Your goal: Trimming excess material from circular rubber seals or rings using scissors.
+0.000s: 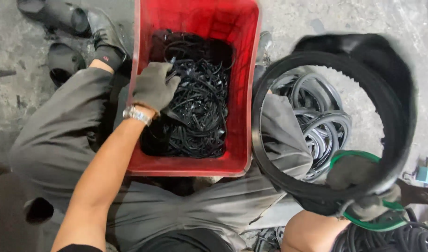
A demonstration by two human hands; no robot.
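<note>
My left hand [153,86], in a grey glove with a metal watch at the wrist, reaches into a red plastic crate [244,93] and rests on a tangle of thin black rubber strips [200,107]. Its fingers curl onto the strips. My right hand [363,186], also gloved, grips a large black toothed rubber ring [270,84] together with a thin green ring [351,155]. The big ring is held up and is blurred.
A pile of black and grey rubber rings [321,126] lies on the concrete floor right of the crate. More black rings [386,238] sit at the bottom right. My grey-trousered legs flank the crate; black shoes [64,18] lie at top left. A small blue object [426,173] sits at the right edge.
</note>
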